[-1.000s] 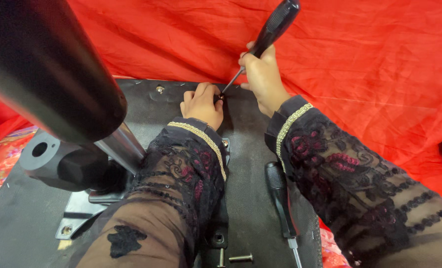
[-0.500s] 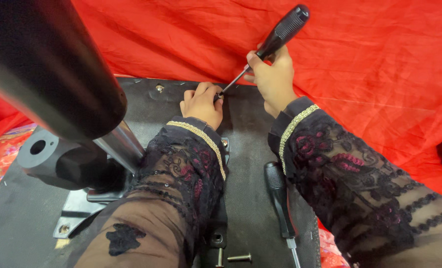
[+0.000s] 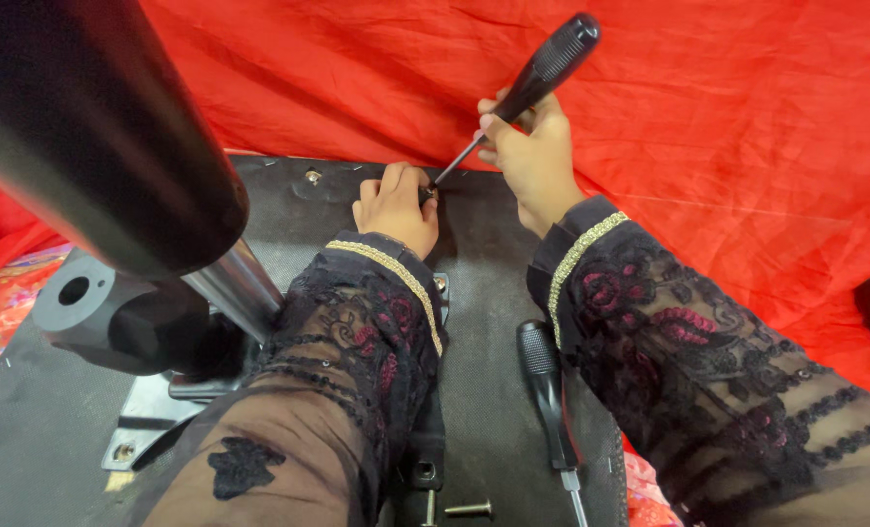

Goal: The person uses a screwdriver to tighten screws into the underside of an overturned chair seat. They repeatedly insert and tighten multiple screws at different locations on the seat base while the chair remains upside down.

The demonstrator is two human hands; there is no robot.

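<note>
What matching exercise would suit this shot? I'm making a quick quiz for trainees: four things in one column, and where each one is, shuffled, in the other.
Things:
1. right hand
2. left hand
3. spare screwdriver
4. loose bolt

Places:
A. lying on the dark panel between the two sleeves
B. gripping the black handle of the raised screwdriver
C. at the bottom edge of the picture, lying flat
D. fingers at the screwdriver's tip

Pairs: 1-B, 2-D, 3-A, 4-C
</note>
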